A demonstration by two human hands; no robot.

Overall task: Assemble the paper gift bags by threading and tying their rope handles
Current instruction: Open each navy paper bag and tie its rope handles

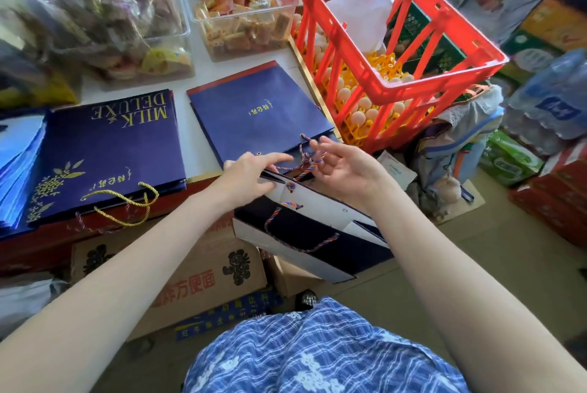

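Left hand (246, 170) is gripping the top edge of the open gift bag (313, 234), fingers curled over the rim, index finger pointing out toward the rope. Right hand (344, 167) is sitting palm-up just beside it, fingers loosely curled, the multicolor rope handle (303, 157) running between its fingertips; looks like a pinch on the rope but the exact contact is hard to make out. The bag is being held over the table's near edge, mouth facing the person, navy outside, white inside, a second rope handle (300, 235) hanging looped on its near face, already knotted through a hole. Flat navy bag (260, 113) is lying on the white table (197, 154) just behind the hands. Stack of "MILK DELUXE" bags (108, 151) is lying to the left, a yellow rope handle (127, 205) dangling over the table edge. Red crate (390, 43) with eggs is standing to the right of the table. Clear bins of snacks (241, 8) are sitting at the back. Cardboard box (190, 275) is sitting under the table edge.
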